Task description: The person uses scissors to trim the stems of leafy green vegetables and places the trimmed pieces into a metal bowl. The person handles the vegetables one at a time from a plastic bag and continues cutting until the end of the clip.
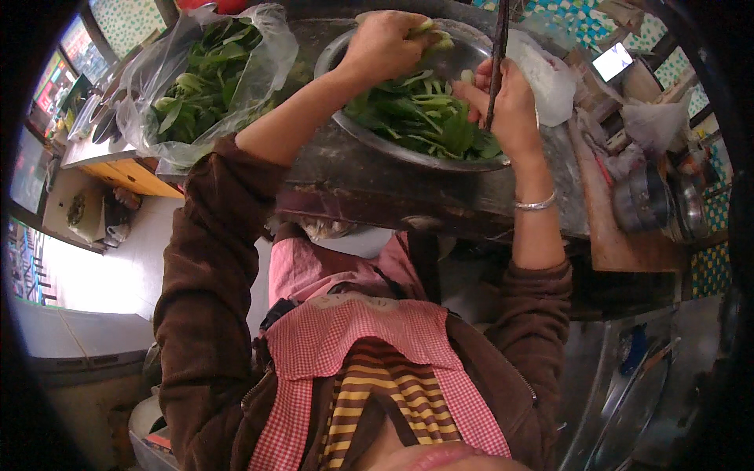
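My left hand (389,44) is above the far rim of a round metal basin (406,158), closed around pale green vegetable stem ends (433,36). In my right hand (511,109), over the basin's right side, is a long dark knife-like tool (499,47) seen nearly edge-on, standing almost upright. A pale stem piece (468,76) shows by my right fingertips; whether they grip it I cannot tell. Loose leafy greens (424,118) fill much of the basin. To the left, an open clear plastic bag (274,50) holds more whole leafy greens (206,82).
A dark worktop (318,156) carries the basin and bag. Right of the basin lies a whitish plastic bag (545,82). Farther right are a lit phone (612,62), a metal pot (642,200) and a wooden board (624,250). A red object (218,6) sits at the top left.
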Demonstrator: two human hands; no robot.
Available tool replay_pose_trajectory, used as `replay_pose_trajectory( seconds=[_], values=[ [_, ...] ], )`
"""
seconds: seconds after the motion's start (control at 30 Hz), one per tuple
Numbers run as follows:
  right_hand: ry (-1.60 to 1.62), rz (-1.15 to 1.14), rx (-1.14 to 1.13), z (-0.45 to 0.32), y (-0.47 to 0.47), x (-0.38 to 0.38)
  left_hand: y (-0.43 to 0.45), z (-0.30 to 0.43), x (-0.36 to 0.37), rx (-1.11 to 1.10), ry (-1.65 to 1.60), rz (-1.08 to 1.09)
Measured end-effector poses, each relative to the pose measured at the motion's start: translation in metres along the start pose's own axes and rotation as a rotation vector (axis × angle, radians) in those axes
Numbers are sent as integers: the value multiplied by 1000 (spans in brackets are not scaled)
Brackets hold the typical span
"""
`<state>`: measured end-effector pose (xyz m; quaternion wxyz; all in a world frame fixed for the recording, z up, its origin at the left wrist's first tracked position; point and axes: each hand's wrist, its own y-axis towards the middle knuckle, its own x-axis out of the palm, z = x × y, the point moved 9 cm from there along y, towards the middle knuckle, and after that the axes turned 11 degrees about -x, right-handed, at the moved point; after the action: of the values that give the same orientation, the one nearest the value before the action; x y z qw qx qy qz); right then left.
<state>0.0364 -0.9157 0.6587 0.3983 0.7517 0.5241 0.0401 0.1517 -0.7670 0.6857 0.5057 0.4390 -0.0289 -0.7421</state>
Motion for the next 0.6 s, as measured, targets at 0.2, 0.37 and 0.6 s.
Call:
replay_pose_trajectory(
  seconds=[0.2,0.37,0.6],
  values=[
    [-97,0,56,-19,-16,-12,7,-37,14,-51,-158,-137],
    [-142,-192,186,-52,-56,2,-23,-29,4,-12,-220,-224],
    [-367,-129,-21,-47,-96,0,-107,-9,-41,238,266,-112]
  ],
)
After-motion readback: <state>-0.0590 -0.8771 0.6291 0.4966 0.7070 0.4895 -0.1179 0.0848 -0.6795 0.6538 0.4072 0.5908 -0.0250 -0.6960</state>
